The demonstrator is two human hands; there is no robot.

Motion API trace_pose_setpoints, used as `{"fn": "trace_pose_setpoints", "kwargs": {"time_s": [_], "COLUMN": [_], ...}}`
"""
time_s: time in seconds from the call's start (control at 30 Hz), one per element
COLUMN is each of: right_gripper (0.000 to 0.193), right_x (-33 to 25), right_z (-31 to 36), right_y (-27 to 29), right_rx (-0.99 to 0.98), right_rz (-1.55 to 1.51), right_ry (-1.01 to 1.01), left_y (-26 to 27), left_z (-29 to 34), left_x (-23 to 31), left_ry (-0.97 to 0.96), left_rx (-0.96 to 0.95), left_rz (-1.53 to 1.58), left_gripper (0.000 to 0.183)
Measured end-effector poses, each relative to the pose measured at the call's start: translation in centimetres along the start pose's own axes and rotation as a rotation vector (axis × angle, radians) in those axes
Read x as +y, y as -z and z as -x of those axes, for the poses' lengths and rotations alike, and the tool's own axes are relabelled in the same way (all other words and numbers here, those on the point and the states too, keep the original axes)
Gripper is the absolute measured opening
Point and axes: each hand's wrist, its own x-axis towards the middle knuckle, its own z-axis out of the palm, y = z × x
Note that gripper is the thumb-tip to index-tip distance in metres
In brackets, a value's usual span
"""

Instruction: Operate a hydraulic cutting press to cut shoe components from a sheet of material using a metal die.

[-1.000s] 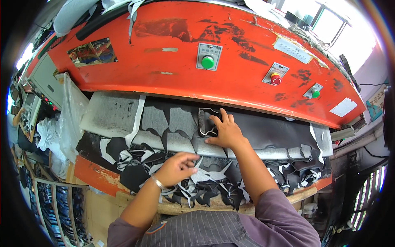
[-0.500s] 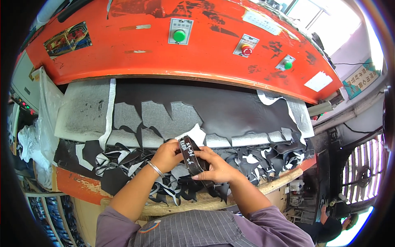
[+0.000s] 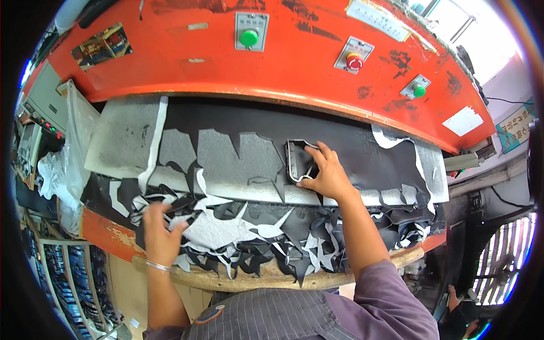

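A metal cutting die, an open frame with a shaped outline, rests on the dark brown leather sheet. My right hand grips its right side, fingers at the far part and thumb at the near corner. Some of the die's right edge is hidden by the fingers. To the left, my left hand hovers at the pile of leather scraps, its thumb apart from the fingers and nothing seen in it. Motion blurs its fingers slightly. Cut-out gaps in the sheet show the grey-white cutting board.
Beyond the sheet spans the orange press beam, with a green button, a red stop button and another green button. A wooden rail runs along the near edge. Shelves stand at lower left.
The cutting die, earlier held in both hands above the scraps, is now down on the leather under my right hand. My left hand has let go and moved left; the white piece near the die has moved away.
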Motion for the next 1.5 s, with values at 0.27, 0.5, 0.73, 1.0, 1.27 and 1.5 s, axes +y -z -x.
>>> {"fn": "trace_pose_setpoints", "kwargs": {"time_s": [0.27,0.5,0.73,1.0,1.27,1.5], "right_gripper": [0.095,0.083,0.084,0.084,0.069,0.052], "right_x": [4.0,4.5,4.8,4.8,4.7,6.7], "right_z": [5.6,5.8,5.0,5.8,5.6,2.5], "right_y": [-2.5,-3.5,-3.7,-3.4,5.2,18.8], "right_rx": [0.151,0.304,0.300,0.304,0.874,1.740], "right_rz": [-0.041,0.089,0.083,0.098,-0.444,0.267], "right_ry": [0.060,0.058,0.120,0.098,0.159,-0.046], "left_y": [-14.0,-19.7,-19.6,-19.4,-14.4,-2.1], "left_z": [-4.5,-4.2,-5.1,-4.3,-5.5,-8.7], "left_x": [11.2,12.6,11.8,12.4,11.6,18.3], "left_ry": [-0.434,-0.530,-0.629,-0.638,-0.416,-0.848], "left_rx": [-0.078,0.068,0.127,0.107,-0.035,0.670], "left_rz": [0.265,0.103,0.111,0.082,0.329,0.462], "left_gripper": [0.037,0.034,0.034,0.034,0.048,0.008]}}
